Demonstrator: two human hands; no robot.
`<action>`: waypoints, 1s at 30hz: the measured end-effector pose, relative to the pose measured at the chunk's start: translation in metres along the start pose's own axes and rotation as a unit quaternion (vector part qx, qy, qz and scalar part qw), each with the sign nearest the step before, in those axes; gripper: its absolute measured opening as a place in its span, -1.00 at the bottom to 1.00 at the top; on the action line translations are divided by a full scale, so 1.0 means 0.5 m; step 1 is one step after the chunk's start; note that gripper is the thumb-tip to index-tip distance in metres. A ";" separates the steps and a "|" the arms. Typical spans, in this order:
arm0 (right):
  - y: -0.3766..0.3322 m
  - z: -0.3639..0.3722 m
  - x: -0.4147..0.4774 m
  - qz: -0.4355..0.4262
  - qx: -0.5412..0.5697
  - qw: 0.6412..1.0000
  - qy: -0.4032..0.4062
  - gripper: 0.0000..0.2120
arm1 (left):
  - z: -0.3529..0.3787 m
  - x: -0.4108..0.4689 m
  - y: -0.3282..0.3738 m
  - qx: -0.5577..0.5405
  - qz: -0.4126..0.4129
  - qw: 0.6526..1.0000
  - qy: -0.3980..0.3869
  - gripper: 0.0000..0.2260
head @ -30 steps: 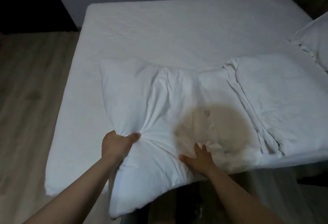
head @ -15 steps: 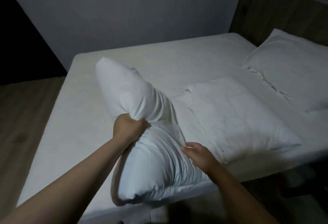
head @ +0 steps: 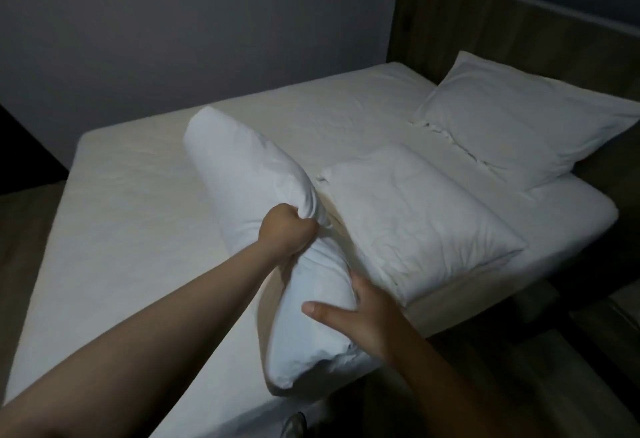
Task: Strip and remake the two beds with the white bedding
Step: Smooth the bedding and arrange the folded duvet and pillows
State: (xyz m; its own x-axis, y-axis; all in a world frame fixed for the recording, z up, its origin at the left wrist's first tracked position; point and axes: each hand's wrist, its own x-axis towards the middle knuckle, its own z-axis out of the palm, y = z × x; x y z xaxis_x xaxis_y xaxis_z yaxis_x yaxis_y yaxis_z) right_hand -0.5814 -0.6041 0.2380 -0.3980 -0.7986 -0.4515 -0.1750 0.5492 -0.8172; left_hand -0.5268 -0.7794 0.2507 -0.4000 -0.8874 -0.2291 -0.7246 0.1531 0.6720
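The raised pillow (head: 242, 167) is held on edge near the front side of the bed (head: 138, 215). Its far end rests on the white fitted sheet and its near end is at the mattress edge. A bunch of its case is clenched in the left hand (head: 289, 229), whose fingers are curled tight into the fabric at the pillow's upper edge. The lower part is clasped by the right hand (head: 363, 319), with the thumb laid out across the near face and the fingers wrapped round the far side, where they are mostly hidden.

A middle pillow (head: 415, 215) lies flat just beside the raised one, and a headboard pillow (head: 519, 125) is set against the wooden headboard (head: 502, 32). As the sheet is fitted and smooth, the pillow stage of the remaking is judged to be in hand. The case is probably being settled on its filling, though stripping cannot be ruled out.

Next, a firm two-handed hold is called for, so that the filling can be shaken down into the corners. The pillow can then be laid flat toward the headboard, without the middle pillow being dragged along or the sheet being rucked.
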 end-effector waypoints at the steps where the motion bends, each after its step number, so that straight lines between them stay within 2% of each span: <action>1: -0.010 0.005 -0.005 0.008 -0.039 0.999 0.019 0.12 | 0.005 0.007 0.007 0.012 0.006 1.000 -0.005 -0.65; 4: -0.037 0.032 -0.014 0.040 -0.141 0.987 0.058 0.24 | 0.018 0.021 0.020 0.023 0.017 1.000 -0.012 -0.66; 6: -0.037 0.048 -0.007 0.041 -0.173 0.980 0.089 0.18 | 0.024 0.029 0.020 0.018 0.021 0.999 -0.019 -0.66; 9: -0.027 0.049 0.008 0.009 -0.204 0.970 0.129 -0.09 | 0.023 0.038 0.012 -0.003 0.011 0.999 -0.035 -0.66; 14: -0.017 0.020 0.015 -0.029 -0.221 0.964 0.142 -0.49 | -0.011 0.049 -0.020 -0.061 -0.011 0.996 -0.071 -0.61; 18: -0.005 0.008 0.021 -0.046 -0.208 0.964 0.159 -0.66 | -0.109 0.101 -0.078 0.019 -0.066 0.997 -0.019 -0.43; 20: -0.008 0.010 0.023 -0.054 -0.200 0.964 0.167 -0.66 | -0.150 0.135 -0.103 0.004 -0.120 0.993 -0.005 -0.28; 23: -0.016 0.015 0.026 -0.048 -0.190 0.967 0.164 -0.58 | -0.162 0.156 -0.112 -0.089 -0.207 0.972 -0.072 -0.06; 25: -0.019 0.016 0.025 -0.044 -0.189 0.969 0.155 -0.57 | -0.156 0.160 -0.105 -0.103 -0.228 0.961 -0.119 0.10; 27: -0.019 0.018 0.027 -0.045 -0.205 0.967 0.143 -0.54 | -0.148 0.181 -0.111 -0.108 -0.239 0.958 -0.114 0.26; 30: -0.015 0.023 0.033 -0.044 -0.231 0.963 0.135 -0.47 | -0.135 0.213 -0.126 -0.093 -0.243 0.957 -0.125 0.24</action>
State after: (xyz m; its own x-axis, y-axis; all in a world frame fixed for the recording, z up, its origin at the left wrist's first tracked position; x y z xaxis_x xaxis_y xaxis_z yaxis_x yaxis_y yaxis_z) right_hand -0.5765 -0.6243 0.2324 -0.5714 -0.7886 -0.2274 -0.5759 0.5826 -0.5735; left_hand -0.4859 -0.9129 0.2316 -0.1801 -0.6981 -0.6929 -0.7560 -0.3525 0.5516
